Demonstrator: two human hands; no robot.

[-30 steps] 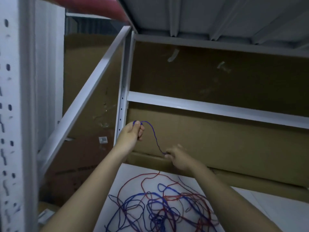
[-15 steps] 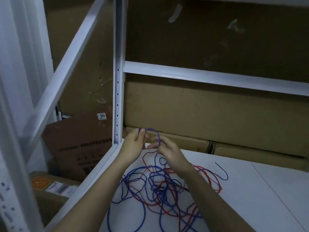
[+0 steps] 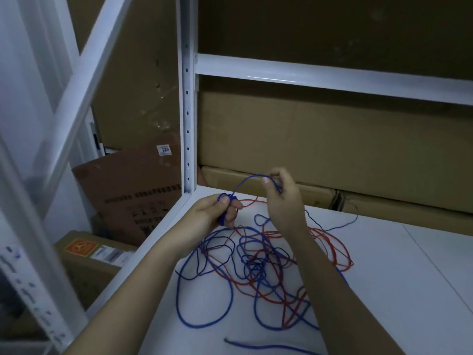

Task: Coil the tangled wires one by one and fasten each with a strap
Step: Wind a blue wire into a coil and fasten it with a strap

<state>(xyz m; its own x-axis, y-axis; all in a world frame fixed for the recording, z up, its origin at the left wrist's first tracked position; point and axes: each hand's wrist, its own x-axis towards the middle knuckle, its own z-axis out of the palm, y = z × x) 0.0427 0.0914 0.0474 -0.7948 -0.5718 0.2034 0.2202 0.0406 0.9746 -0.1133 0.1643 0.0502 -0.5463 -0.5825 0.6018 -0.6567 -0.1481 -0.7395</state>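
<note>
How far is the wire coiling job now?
Nothing finished: no strapped coil is visible. In hand: the left hand holds a small start of a blue wire coil, and the right hand feeds it. Left: the red and blue tangle on the white shelf.

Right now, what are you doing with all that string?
It is wire, not string. A person is coiling a blue wire: the left hand grips a few small loops, and the right hand pinches the next stretch, raised above the white shelf. The rest lies below in a tangle of blue and red wires. No strap shows yet.
</note>
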